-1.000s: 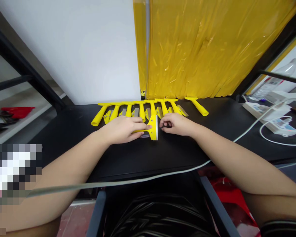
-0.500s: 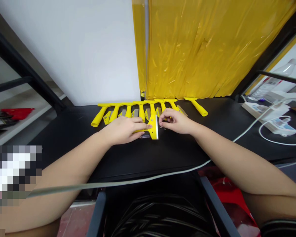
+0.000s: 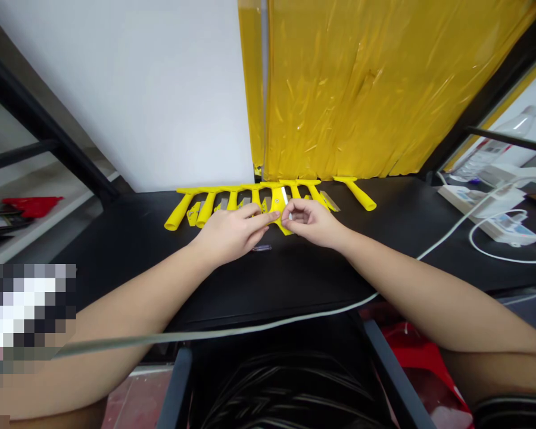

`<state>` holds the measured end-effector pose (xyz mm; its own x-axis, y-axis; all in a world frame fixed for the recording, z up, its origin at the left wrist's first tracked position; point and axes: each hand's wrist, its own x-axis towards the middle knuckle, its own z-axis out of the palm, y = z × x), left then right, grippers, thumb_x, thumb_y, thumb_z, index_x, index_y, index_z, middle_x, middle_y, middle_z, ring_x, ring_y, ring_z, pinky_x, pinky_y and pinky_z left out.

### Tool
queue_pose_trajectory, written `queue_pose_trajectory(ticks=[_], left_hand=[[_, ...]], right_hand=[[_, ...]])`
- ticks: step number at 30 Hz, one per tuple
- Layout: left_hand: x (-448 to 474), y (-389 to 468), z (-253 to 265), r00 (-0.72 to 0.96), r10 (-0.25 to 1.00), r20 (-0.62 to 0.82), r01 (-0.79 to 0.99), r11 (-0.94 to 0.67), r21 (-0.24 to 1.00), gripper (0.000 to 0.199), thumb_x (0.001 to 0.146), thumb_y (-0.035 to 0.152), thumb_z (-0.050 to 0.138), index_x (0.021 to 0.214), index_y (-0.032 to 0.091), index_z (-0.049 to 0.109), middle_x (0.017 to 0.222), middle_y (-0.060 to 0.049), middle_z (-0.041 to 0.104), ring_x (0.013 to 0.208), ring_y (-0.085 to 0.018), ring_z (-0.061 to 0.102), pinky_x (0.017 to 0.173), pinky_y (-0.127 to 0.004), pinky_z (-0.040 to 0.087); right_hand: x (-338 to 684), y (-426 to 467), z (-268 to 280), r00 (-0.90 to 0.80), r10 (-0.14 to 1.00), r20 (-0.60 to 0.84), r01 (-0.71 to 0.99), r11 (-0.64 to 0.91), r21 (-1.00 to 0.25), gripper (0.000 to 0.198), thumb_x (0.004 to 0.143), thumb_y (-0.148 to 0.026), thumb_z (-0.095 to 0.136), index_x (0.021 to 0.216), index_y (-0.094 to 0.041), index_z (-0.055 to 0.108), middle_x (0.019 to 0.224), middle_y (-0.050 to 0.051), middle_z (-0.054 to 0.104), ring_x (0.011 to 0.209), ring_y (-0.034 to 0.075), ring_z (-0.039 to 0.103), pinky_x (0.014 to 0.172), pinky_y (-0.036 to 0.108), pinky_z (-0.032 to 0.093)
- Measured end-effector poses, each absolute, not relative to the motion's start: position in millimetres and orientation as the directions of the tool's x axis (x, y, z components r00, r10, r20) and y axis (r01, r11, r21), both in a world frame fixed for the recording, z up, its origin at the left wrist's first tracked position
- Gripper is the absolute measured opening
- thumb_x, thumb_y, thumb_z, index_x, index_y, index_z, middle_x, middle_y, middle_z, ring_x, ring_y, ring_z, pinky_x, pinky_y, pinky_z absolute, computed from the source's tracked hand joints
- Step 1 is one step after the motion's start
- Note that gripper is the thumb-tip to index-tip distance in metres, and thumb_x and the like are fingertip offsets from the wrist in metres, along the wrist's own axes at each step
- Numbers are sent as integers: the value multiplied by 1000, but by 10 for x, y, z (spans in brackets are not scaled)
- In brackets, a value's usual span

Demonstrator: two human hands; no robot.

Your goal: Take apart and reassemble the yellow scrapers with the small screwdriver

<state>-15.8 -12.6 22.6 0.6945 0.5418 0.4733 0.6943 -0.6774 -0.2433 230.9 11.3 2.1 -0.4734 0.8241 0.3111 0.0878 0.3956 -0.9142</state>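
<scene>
My left hand [image 3: 234, 232] is closed around a yellow scraper [image 3: 277, 205] with a pale metal blade edge, its head pointing right. My right hand [image 3: 315, 223] has its thumb and index fingertips pinched together at that head; whatever sits between them is too small to make out. Behind both hands runs a row of yellow plastic handles [image 3: 178, 211] with wide flat ends, and yellow blade heads [image 3: 193, 213] lie among them. Farther right lies a single yellow handle [image 3: 360, 195]. Just below my left fingers rests a small dark, shiny object [image 3: 262, 248] of unclear kind.
A white cable [image 3: 272, 323] crosses along the front edge of the black table [image 3: 232, 298]. On the right are power strips [image 3: 502, 223] and a plastic bottle [image 3: 495, 143]. A white panel [image 3: 170, 95] and yellow wrapped sheeting [image 3: 361, 89] stand behind the table.
My left hand has turned the scraper and moved its head up and slightly away. My right fingertips have shifted left and now meet the scraper's head.
</scene>
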Motion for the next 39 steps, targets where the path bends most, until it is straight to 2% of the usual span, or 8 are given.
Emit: queue_pose_trajectory(ticks=[7, 12, 16, 21, 27, 31, 36, 39], left_hand=[[-123, -152, 227, 685, 524, 506, 699, -667, -257, 38, 108, 37, 50, 142, 34, 67, 110, -8, 74, 72, -17, 66, 54, -25, 41], [-108, -143, 200, 694, 514, 504, 690, -675, -261, 38, 108, 35, 50, 141, 30, 67, 129, -13, 70, 67, -15, 67, 53, -26, 45], [-105, -138, 194, 707, 473, 525, 656, -717, -237, 36, 107, 28, 51, 139, 25, 67, 153, -15, 60, 84, -20, 75, 64, -31, 57], [-107, -141, 211, 749, 438, 497, 604, -760, -240, 37, 107, 22, 48, 140, 19, 65, 152, -12, 63, 107, -26, 77, 76, -35, 64], [-132, -143, 222, 753, 491, 438, 624, -744, -240, 45, 105, 20, 52, 145, 35, 64, 159, -8, 56, 106, -26, 77, 75, -35, 65], [-163, -142, 247, 743, 500, 445, 631, -746, -215, 40, 105, 21, 53, 138, 34, 70, 160, -8, 55, 108, -26, 76, 78, -36, 65], [-301, -75, 378, 612, 553, 565, 630, -773, 75, 35, 105, 22, 53, 135, 27, 70, 157, -11, 57, 125, -28, 70, 100, -45, 61], [-397, 19, 405, 495, 562, 663, 564, -788, 248, 31, 104, 26, 56, 132, 24, 69, 152, -13, 60, 134, -29, 64, 108, -49, 58]], right_hand=[[2252, 132, -12, -427, 872, 242, -117, 212, -970, 53, 69, -22, 83, 95, -27, 37, 85, -7, 63, 72, 12, 65, 69, 27, 55], [2265, 159, -29, -464, 871, 165, -148, 108, -983, 50, 70, -19, 80, 100, -26, 41, 85, -7, 68, 68, 14, 67, 69, 31, 58], [2289, 153, -11, -497, 847, 188, -163, 122, -979, 50, 73, -21, 84, 102, -25, 45, 87, -6, 70, 71, 14, 69, 73, 32, 60], [2305, 147, -6, -514, 839, 180, -157, 114, -981, 56, 69, -22, 91, 103, -25, 47, 83, -7, 70, 72, 13, 69, 75, 31, 62], [2322, 144, 26, -520, 846, 121, -176, 32, -984, 50, 73, -26, 89, 104, -24, 51, 83, -5, 71, 72, 14, 71, 75, 33, 62], [2357, 173, 55, -501, 863, 63, -220, -57, -974, 35, 81, -29, 80, 107, -24, 57, 90, -1, 72, 79, 17, 72, 77, 36, 64], [2408, 165, 50, -458, 854, 246, 77, 314, -946, 19, 92, -34, 71, 104, -21, 65, 88, 2, 69, 72, 16, 64, 66, 30, 56], [2376, 64, 73, -653, 660, 372, 278, 665, -693, 14, 96, -27, 67, 107, -20, 71, 96, 7, 72, 82, 19, 66, 78, 36, 57]])
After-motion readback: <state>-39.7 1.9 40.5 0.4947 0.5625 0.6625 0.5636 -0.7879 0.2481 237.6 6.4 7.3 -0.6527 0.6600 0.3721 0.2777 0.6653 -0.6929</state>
